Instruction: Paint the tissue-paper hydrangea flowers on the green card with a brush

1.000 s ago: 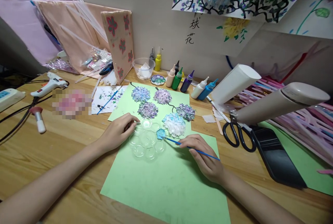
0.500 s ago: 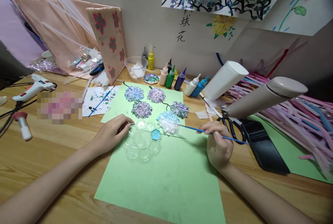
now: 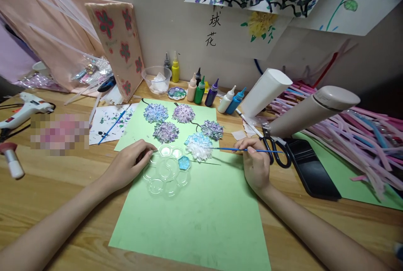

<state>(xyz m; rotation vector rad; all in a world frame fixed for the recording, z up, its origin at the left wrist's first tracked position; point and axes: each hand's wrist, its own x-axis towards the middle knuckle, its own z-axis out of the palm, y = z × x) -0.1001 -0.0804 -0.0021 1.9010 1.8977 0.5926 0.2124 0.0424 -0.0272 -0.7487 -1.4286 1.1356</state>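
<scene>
My right hand (image 3: 255, 164) pinches a thin blue paintbrush (image 3: 242, 149), whose tip touches the white and blue tissue flower (image 3: 197, 146). My left hand (image 3: 126, 165) rests with curled fingers on the left rim of a clear plastic palette (image 3: 166, 168); one well holds blue paint (image 3: 184, 162). The palette lies on a large green paper sheet (image 3: 201, 216). A second green sheet (image 3: 141, 126) behind it carries several purple and blue tissue flowers (image 3: 165, 131).
Paint bottles (image 3: 200, 91) stand in a row by the wall, beside a clear bowl (image 3: 156, 79). Black scissors (image 3: 277, 151), two white tubes (image 3: 311, 109), a black tray (image 3: 311, 170) and pipe cleaners (image 3: 362, 132) lie right. A glue gun (image 3: 25, 109) and a spare brush (image 3: 111, 125) lie left.
My right hand lifted the brush from the blue paint well and swung it right and up; its tip now rests on the white flower. The view shifted left. My left hand stayed on the palette.
</scene>
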